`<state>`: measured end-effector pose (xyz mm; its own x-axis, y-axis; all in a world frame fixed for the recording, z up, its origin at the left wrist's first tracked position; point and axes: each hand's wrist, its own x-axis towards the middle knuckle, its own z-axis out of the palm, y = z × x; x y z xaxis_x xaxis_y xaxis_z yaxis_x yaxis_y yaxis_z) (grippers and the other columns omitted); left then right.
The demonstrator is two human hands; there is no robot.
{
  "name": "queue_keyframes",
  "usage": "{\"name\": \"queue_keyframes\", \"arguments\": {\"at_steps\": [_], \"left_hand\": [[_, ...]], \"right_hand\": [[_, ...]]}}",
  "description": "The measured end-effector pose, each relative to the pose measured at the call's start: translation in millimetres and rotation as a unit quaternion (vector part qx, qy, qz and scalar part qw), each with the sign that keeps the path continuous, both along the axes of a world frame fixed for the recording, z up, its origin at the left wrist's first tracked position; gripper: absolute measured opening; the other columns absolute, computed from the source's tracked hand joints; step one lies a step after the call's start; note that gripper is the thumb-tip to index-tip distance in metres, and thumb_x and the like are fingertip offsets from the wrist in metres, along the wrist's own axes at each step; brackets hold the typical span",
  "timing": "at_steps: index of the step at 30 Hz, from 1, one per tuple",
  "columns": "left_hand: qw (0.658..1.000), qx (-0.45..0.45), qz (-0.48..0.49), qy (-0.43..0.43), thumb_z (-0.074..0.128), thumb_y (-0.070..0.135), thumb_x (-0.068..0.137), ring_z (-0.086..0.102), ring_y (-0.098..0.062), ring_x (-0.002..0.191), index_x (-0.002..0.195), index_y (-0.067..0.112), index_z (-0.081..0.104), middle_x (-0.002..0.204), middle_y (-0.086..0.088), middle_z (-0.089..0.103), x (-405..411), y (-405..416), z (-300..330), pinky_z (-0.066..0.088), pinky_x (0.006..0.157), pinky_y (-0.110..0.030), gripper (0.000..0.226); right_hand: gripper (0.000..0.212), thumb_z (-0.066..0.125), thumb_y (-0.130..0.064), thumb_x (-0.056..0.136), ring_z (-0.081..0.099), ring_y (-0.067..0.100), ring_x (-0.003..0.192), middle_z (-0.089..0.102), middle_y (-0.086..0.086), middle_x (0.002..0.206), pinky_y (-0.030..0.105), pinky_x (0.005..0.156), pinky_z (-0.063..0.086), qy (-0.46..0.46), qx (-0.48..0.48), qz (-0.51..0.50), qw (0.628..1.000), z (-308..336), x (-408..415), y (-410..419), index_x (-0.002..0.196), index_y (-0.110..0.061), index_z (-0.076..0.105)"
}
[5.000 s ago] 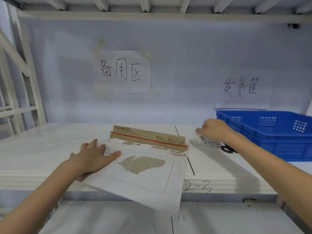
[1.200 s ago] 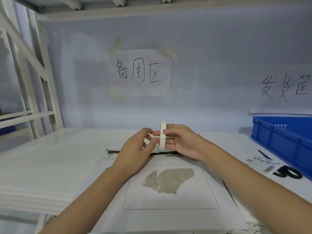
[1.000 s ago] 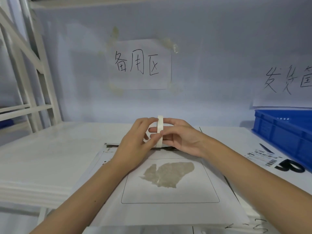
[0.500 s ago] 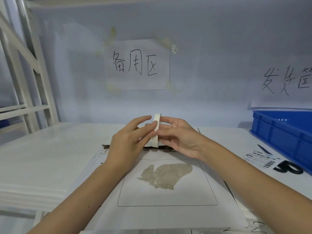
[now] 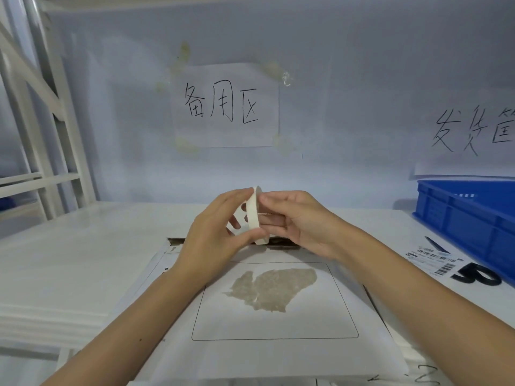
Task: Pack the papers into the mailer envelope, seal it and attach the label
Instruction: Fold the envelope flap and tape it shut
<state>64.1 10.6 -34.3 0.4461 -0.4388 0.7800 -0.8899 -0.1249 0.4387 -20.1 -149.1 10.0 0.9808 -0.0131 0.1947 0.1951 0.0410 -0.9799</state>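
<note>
Shelf [image 5: 83, 260] unchanged; tape roll [image 5: 255, 215] raised slightly, both hands still gripping.

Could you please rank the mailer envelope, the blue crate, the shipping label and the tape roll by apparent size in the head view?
1. mailer envelope, largest, though nearest the camera.
2. blue crate, cut off at the frame edge, so its true extent is unsure.
3. shipping label and tape roll look similar; I would not rank them.
</note>
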Motion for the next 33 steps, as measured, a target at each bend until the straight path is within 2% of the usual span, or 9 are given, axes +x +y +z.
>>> {"name": "queue_keyframes", "arguments": {"at_steps": [4, 7, 10, 13, 19, 21, 25, 29, 33], "left_hand": [[0.983, -0.088, 0.009, 0.159, 0.079, 0.036, 0.076, 0.063, -0.01, 0.076, 0.126, 0.039, 0.059, 0.11, 0.016, 0.065, 0, 4, 10, 0.053, 0.067, -0.016, 0.054], [0.96, -0.122, -0.028, 0.25, 0.077, 0.035, 0.079, 0.068, -0.025, 0.077, 0.12, 0.045, 0.063, 0.088, -0.011, 0.072, 0, 8, 14, 0.058, 0.079, -0.029, 0.045], [0.941, -0.152, -0.048, 0.299, 0.074, 0.034, 0.081, 0.065, -0.013, 0.063, 0.115, 0.041, 0.067, 0.075, -0.001, 0.07, -3, 9, 17, 0.057, 0.077, -0.03, 0.036], [0.925, -0.184, -0.05, 0.328, 0.072, 0.034, 0.082, 0.059, -0.004, 0.057, 0.112, 0.031, 0.073, 0.083, 0.008, 0.073, -2, 9, 19, 0.056, 0.07, -0.028, 0.03], [0.919, -0.204, -0.026, 0.337, 0.066, 0.036, 0.089, 0.055, -0.01, 0.06, 0.091, 0.022, 0.079, 0.083, 0.009, 0.073, 3, 10, 18, 0.053, 0.057, -0.023, 0.019], [0.922, -0.211, -0.014, 0.325, 0.061, 0.037, 0.092, 0.059, -0.012, 0.069, 0.091, 0.023, 0.078, 0.087, 0.009, 0.073, 5, 11, 18, 0.056, 0.065, -0.026, 0.022], [0.946, -0.127, -0.09, 0.284, 0.056, 0.045, 0.09, 0.065, -0.008, 0.099, 0.12, 0.035, 0.065, 0.113, 0.013, 0.07, 0, 9, 16, 0.052, 0.088, -0.027, 0.033], [0.941, -0.136, -0.085, 0.298, 0.06, 0.028, 0.094, 0.059, -0.011, 0.065, 0.106, 0.019, 0.073, 0.084, 0.002, 0.07, -2, 8, 17, 0.053, 0.069, -0.027, 0.02], [0.945, -0.131, -0.061, 0.295, 0.058, 0.028, 0.097, 0.048, -0.013, 0.05, 0.097, 0.01, 0.072, 0.068, -0.013, 0.059, 1, 8, 16, 0.049, 0.061, -0.033, 0.023]], "right_hand": [[0.043, 0.063, -0.035, 0.093, 0.065, 0.013, 0.114, 0.073, 0.003, 0.118, 0.034, 0.108, 0.043, -0.022, -0.202, -0.031, 0.979, -1, -2, 3, 0.134, -0.024, 0.059], [0.065, 0.066, -0.016, 0.092, 0.068, 0.015, 0.107, 0.073, 0.012, 0.113, 0.024, 0.096, 0.048, -0.036, -0.252, 0.013, 0.967, -3, -5, 8, 0.149, -0.029, 0.037], [0.069, 0.06, -0.002, 0.094, 0.068, 0.007, 0.091, 0.073, 0.008, 0.103, 0.013, 0.076, 0.048, -0.066, -0.296, 0.008, 0.953, -6, -5, 10, 0.151, -0.028, 0.031], [0.062, 0.058, -0.001, 0.095, 0.066, 0.001, 0.078, 0.073, 0.004, 0.098, 0.008, 0.068, 0.044, -0.078, -0.315, -0.007, 0.946, -7, -4, 11, 0.149, -0.022, 0.037], [0.023, 0.07, -0.01, 0.088, 0.072, 0.009, 0.085, 0.078, 0.003, 0.097, 0.017, 0.079, 0.051, -0.071, -0.27, -0.027, 0.96, -2, -8, 9, 0.11, -0.016, 0.07], [0.018, 0.069, -0.013, 0.09, 0.07, 0.008, 0.079, 0.078, 0.006, 0.089, 0.019, 0.077, 0.051, -0.076, -0.249, -0.033, 0.965, 0, -9, 9, 0.108, -0.012, 0.07], [0.02, 0.062, -0.02, 0.094, 0.069, 0.017, 0.075, 0.074, 0.004, 0.077, 0.025, 0.077, 0.056, -0.087, -0.165, -0.037, 0.982, 6, -12, 9, 0.11, -0.01, 0.067], [0.04, 0.055, -0.038, 0.09, 0.064, 0.016, 0.063, 0.068, 0.004, 0.068, 0.026, 0.068, 0.054, -0.078, -0.09, -0.017, 0.993, 9, -14, 9, 0.111, -0.006, 0.067], [0.043, 0.055, -0.035, 0.087, 0.068, 0.015, 0.069, 0.073, 0.002, 0.076, 0.025, 0.072, 0.055, -0.063, -0.044, 0.026, 0.997, 10, -14, 7, 0.115, -0.004, 0.065]]}}
